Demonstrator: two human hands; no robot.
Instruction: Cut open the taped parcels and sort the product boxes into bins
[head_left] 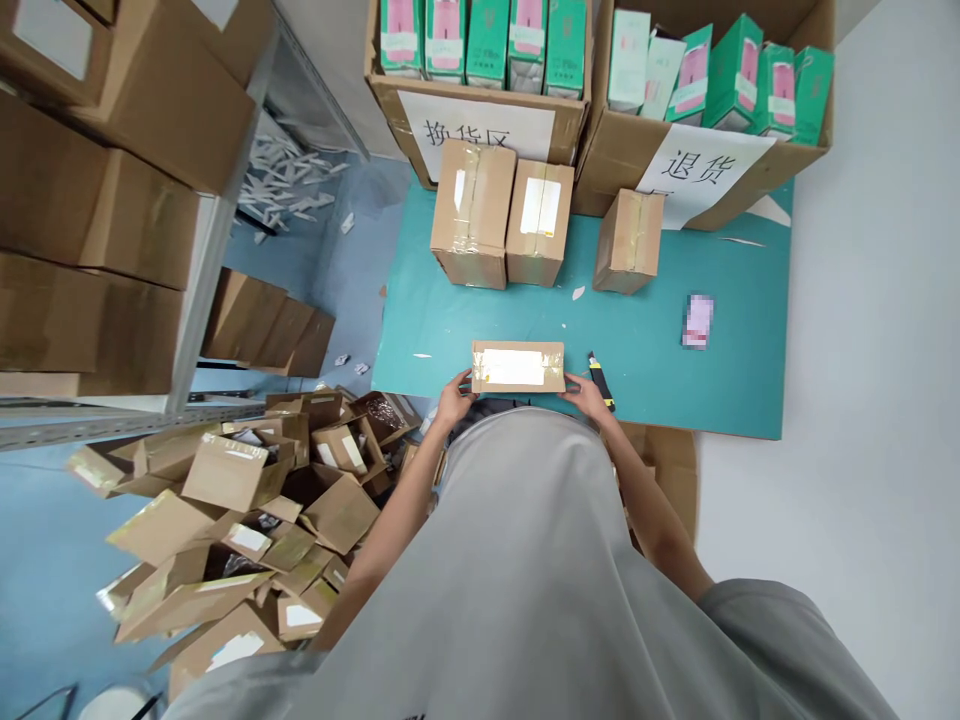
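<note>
A small taped cardboard box (480, 383) with a white label on top lies at the near edge of the green table (480, 315). My left hand (454, 399) grips its left end, and my right hand (586, 394) grips its right end, so the box is held between the two. Just right of my right hand rests a black and yellow box cutter (601, 382). Farther back stand a larger taped carton (474, 215), a labelled carton (537, 250) touching it, and a smaller carton (628, 242) apart to the right.
Two big open cartons with paper signs, the left one (480, 105) and the right one (622, 150), hold green and pink boxes at the back. A blurred pink item (697, 322) lies right. Opened boxes (255, 530) pile up on the floor left, below a loaded shelf (187, 300).
</note>
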